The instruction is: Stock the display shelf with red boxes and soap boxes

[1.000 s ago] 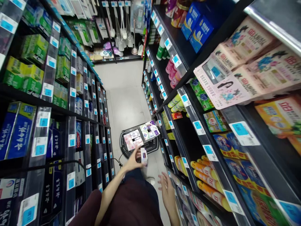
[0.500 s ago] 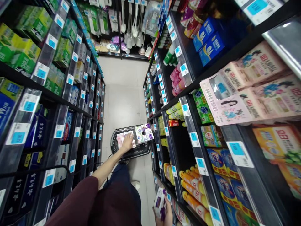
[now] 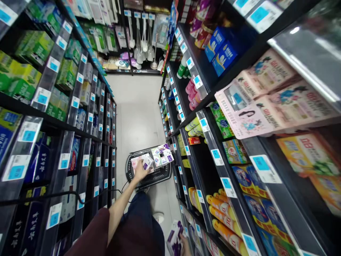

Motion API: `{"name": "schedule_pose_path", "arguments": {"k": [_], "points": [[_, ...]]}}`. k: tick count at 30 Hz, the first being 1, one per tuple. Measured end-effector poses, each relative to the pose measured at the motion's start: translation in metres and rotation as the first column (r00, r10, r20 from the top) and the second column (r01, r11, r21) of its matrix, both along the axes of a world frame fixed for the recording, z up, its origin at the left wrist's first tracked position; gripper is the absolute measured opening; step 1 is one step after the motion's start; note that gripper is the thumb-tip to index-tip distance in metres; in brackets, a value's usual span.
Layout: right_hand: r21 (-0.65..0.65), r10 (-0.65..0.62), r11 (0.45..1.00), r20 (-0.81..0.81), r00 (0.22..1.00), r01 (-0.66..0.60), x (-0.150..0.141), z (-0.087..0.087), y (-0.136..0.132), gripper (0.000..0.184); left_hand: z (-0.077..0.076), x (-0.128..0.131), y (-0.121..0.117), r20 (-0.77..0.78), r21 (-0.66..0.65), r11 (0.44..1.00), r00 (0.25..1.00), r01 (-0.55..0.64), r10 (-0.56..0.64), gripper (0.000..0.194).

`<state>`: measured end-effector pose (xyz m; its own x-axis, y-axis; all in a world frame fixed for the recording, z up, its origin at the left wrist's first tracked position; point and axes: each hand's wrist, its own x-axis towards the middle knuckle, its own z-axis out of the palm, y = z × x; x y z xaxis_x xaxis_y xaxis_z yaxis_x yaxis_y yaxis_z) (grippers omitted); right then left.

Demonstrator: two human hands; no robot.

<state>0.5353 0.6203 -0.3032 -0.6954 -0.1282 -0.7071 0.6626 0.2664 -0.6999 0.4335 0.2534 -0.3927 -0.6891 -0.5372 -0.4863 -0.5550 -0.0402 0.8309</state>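
Low in the aisle, a black plastic shopping basket [image 3: 163,175] sits on the floor. My left hand [image 3: 140,173] is over the basket, closed on a small white-and-purple pack [image 3: 147,162], which is tilted up. Under and beside that hand a pale pink pack [image 3: 135,161] shows in part. A larger white pack with purple and green print [image 3: 162,156] lies at the basket's right side, reaching over the rim. At the bottom of the view, my right hand [image 3: 184,245] holds another white-and-purple pack [image 3: 174,237] near the right shelf; its fingers are partly cut off by the frame.
Shelves of boxed toothpaste [image 3: 74,153] line the left side. On the right are pink soap packs [image 3: 255,113] jutting out, orange bottles [image 3: 226,227] and blue boxes [image 3: 221,49]. Brushes [image 3: 144,42] hang at the far end. A black cable [image 3: 64,193] crosses the left.
My left hand has raised a white-and-purple pack from where it lay flat on the basket's packs. My right hand has lowered with its pack, which is turned differently. The camera view has shifted slightly.
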Motion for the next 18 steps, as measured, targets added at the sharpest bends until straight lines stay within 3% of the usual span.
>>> {"name": "schedule_pose_path", "arguments": {"k": [1, 3, 5, 8, 10, 12, 15, 18], "points": [[-0.032, -0.134, 0.990, 0.049, 0.990, 0.136, -0.001, 0.009, -0.009, 0.064, 0.012, 0.008, 0.014, -0.040, 0.096, 0.995, 0.999, 0.003, 0.001, 0.083], [-0.100, -0.373, 0.916, 0.139, 0.918, 0.387, -0.011, 0.029, -0.032, 0.054, 0.038, 0.025, 0.045, -0.143, 0.306, 0.950, 0.989, 0.066, -0.022, 0.085], [-0.201, -0.480, 0.841, 0.154, 0.864, 0.503, -0.029, 0.050, -0.055, 0.052, 0.067, 0.044, 0.075, -0.238, 0.477, 0.864, 0.970, 0.160, -0.048, 0.080], [-0.308, -0.555, 0.770, 0.109, 0.825, 0.559, -0.056, 0.076, -0.077, 0.054, 0.107, 0.064, 0.104, -0.331, 0.681, 0.672, 0.941, 0.290, -0.071, 0.077], [-0.388, -0.555, 0.742, 0.104, 0.825, 0.547, -0.066, 0.090, -0.082, 0.054, 0.128, 0.067, 0.112, -0.364, 0.750, 0.562, 0.927, 0.349, -0.089, 0.080], [-0.449, -0.567, 0.705, 0.109, 0.817, 0.549, -0.069, 0.102, -0.082, 0.055, 0.147, 0.063, 0.111, -0.390, 0.771, 0.499, 0.913, 0.395, -0.120, 0.083], [-0.498, -0.622, 0.626, 0.146, 0.769, 0.601, -0.064, 0.114, -0.080, 0.058, 0.169, 0.053, 0.104, -0.428, 0.773, 0.437, 0.886, 0.461, -0.177, 0.086], [-0.530, -0.686, 0.529, 0.193, 0.702, 0.663, -0.054, 0.119, -0.075, 0.060, 0.187, 0.048, 0.098, -0.465, 0.749, 0.411, 0.854, 0.519, -0.232, 0.087]]}}
